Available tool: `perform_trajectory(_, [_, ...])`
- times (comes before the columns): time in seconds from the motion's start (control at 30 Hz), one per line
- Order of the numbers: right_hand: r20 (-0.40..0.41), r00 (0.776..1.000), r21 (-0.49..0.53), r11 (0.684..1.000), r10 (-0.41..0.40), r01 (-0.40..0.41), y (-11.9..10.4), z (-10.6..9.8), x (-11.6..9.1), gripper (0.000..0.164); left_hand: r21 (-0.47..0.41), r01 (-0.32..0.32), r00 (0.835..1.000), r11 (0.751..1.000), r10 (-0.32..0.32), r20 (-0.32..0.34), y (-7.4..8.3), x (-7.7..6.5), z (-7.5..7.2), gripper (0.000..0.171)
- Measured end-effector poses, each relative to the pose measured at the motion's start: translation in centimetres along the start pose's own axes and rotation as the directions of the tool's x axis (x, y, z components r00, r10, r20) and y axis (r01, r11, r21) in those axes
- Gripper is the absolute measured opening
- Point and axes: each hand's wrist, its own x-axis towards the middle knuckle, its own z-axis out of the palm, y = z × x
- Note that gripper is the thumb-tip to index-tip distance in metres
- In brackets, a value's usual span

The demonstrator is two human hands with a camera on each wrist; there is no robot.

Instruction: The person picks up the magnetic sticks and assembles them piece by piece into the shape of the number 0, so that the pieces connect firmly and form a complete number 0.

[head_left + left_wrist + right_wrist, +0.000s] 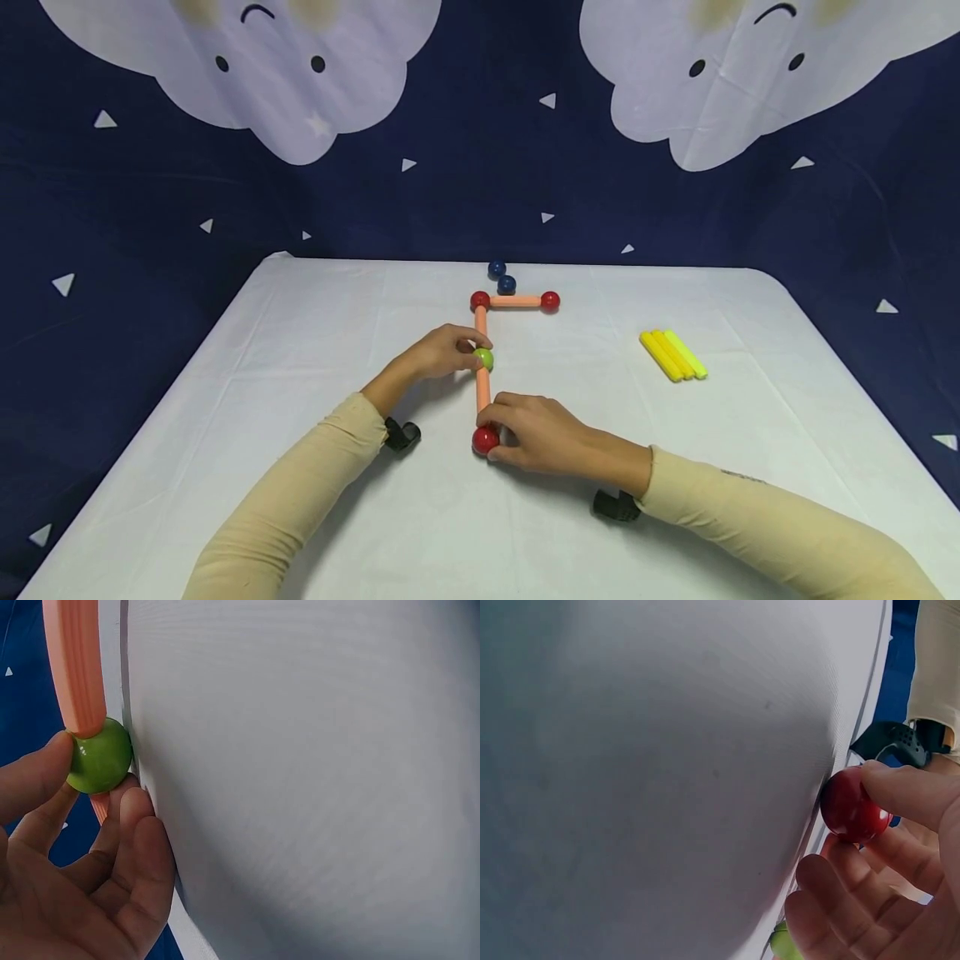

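Observation:
A line of orange rods and balls lies on the white table. My left hand [448, 352] pinches the green ball [101, 757] at its middle, with the thumb on one side. One orange rod [483, 389] runs from this ball to the near red ball [849, 804], which my right hand [542, 433] holds between thumb and fingers. Another orange rod [481, 321] leads from the green ball to the far red ball [480, 301]. From there a sideways rod [516, 302] reaches a third red ball [551, 302].
Two dark blue balls [506, 285] sit just behind the sideways rod, close to the far table edge. Several yellow sticks [672, 356] lie side by side on the right of the white tabletop [315, 308]. A dark blue cloth [495, 167] with clouds hangs behind.

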Motion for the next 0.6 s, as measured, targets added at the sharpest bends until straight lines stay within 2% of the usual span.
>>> perform_trajectory(0.6, [-0.002,1.0,0.012,1.0,-0.006,0.006,-0.02,0.12,-0.02,0.032,0.014,0.006,1.0,1.0,-0.006,-0.014,0.17,-0.02,0.14,0.033])
